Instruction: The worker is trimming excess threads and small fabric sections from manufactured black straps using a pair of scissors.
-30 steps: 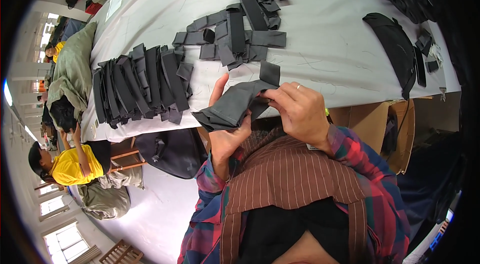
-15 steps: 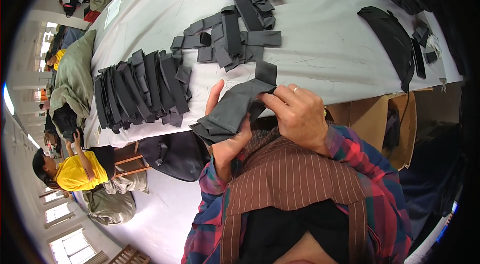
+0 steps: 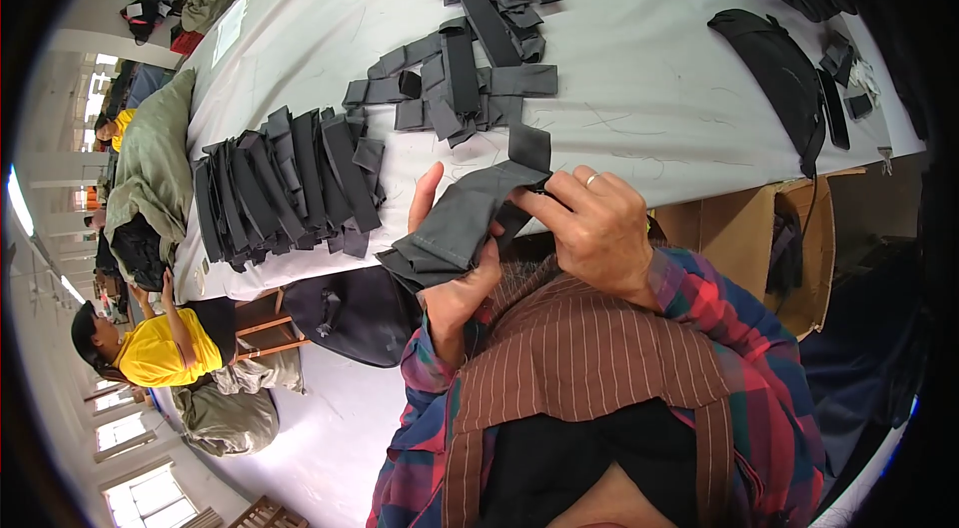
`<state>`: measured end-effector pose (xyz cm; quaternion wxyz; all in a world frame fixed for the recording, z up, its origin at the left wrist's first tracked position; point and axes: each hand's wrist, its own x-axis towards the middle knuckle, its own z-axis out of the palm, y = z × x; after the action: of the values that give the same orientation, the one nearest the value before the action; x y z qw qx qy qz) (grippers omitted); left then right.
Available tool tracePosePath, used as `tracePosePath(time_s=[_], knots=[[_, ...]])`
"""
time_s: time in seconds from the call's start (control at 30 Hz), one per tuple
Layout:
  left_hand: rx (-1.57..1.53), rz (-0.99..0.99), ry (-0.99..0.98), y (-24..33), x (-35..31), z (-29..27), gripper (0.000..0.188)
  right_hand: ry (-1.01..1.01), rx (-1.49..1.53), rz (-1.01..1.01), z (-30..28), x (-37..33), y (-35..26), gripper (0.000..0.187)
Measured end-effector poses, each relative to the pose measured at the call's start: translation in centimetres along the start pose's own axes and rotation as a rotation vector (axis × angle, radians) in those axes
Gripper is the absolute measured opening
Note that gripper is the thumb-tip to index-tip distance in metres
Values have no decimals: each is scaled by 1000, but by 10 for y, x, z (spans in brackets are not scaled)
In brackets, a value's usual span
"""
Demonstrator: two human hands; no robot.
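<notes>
L hand [image 3: 460, 296]: part-closed round dk-grey folded fabric strip [image 3: 455, 228], 1 digit raised | R hand [image 3: 604, 233]: fingertips pinched on strip's right side | strip held by white-covered table [image 3: 629, 38] near edge, right of stacked strips [image 3: 262, 193] | tip: firm L support, light R pinch, folds prob. lie flatter

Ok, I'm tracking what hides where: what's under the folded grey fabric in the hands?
The left hand lies partly beneath the folded grey fabric: a digit shows past its left edge, the wrist below. The hand's middle and anything else directly beneath are covered.
</notes>
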<state>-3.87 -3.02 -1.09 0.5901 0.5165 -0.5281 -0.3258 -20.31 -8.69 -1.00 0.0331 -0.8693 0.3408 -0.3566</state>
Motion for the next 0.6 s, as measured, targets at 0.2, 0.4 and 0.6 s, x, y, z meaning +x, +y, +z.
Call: tracePosePath(time_s=[0.2,0.4,0.6], knots=[[29,-58,25,6,2,5,85,5,0,10,2,0,-1,24],[75,29,-8,-4,0,0,84,11,180,91,2,5,2,27],[-14,4,47,-10,5,-8,85,-78,493,205,-8,9,13,24]])
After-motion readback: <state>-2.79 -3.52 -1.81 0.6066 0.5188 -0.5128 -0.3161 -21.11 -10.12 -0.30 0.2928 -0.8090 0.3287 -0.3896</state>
